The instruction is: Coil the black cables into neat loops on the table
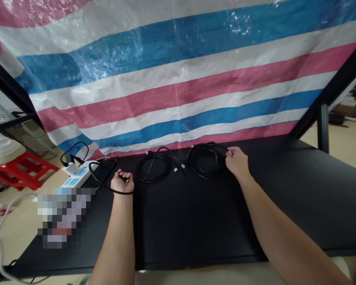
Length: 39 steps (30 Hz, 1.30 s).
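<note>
My left hand (122, 182) is closed in a fist on the end of a loose black cable (98, 174) that loops over the left part of the black table (195, 221). My right hand (236, 161) is closed, pinching the right edge of a coiled black cable (206, 160) at the back of the table. Between the two hands lies a second black coil (153, 167) with its small plug ends (179, 168) pointing right; neither hand touches it.
A white power strip (77, 174) with a black plug in it sits at the table's left rear corner. A striped pink, blue and white tarp (178, 79) hangs behind. A red stool (23, 169) stands on the floor at left, a black frame post (323, 126) at right.
</note>
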Motion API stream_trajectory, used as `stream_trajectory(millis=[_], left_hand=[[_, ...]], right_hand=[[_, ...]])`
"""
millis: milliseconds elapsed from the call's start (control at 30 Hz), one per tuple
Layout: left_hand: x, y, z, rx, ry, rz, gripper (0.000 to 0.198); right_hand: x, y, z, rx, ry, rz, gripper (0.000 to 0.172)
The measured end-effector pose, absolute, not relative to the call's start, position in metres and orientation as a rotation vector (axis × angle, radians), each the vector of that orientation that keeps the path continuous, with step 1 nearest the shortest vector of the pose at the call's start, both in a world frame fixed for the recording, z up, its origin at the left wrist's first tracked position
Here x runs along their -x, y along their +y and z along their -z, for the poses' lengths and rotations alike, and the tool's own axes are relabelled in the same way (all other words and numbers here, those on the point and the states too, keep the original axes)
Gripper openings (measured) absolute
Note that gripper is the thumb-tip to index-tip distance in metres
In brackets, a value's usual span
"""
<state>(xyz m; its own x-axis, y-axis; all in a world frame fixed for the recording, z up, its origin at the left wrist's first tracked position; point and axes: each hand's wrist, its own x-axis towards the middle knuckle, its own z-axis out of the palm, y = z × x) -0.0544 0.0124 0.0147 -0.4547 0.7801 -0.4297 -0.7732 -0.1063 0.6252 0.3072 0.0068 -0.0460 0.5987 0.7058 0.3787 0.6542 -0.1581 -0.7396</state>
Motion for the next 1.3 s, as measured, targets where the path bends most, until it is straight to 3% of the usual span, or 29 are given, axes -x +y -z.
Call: stream_trajectory(millis=[200, 400, 600, 700, 967, 1100, 1300], left_hand=[[0.054, 0.015, -0.013, -0.065, 1.062, -1.782, 0.026], [0.058, 0.019, -0.006, -0.188, 1.08, -1.739, 0.025], [0.047, 0.012, -0.017, -0.093, 1.073, -1.764, 0.031], [0.043, 0.009, -0.022, -0.101, 1.066, -1.76, 0.032], [0.057, 0.015, -0.012, -0.172, 1.042, -1.763, 0.023], [0.06, 0.018, -0.005, -0.28, 1.047, -1.8, 0.018], [0.038, 0.015, -0.007, -0.391, 1.058, -1.798, 0.011]], right_hand=[[-0.308, 0.005, 0.044, 1.899, -1.192, 0.063, 0.015], [-0.307, 0.011, 0.053, 1.966, -1.225, -0.108, 0.033], [-0.305, 0.004, 0.043, 2.007, -1.17, -0.069, 0.016], [-0.304, -0.002, 0.03, 1.866, -1.066, -0.035, 0.011], [-0.302, -0.007, 0.002, 1.002, -0.562, -0.67, 0.031], [-0.313, -0.01, 0.003, 0.863, -0.649, -0.711, 0.039], [-0.3, -0.024, -0.007, 0.79, -0.816, -0.85, 0.019]])
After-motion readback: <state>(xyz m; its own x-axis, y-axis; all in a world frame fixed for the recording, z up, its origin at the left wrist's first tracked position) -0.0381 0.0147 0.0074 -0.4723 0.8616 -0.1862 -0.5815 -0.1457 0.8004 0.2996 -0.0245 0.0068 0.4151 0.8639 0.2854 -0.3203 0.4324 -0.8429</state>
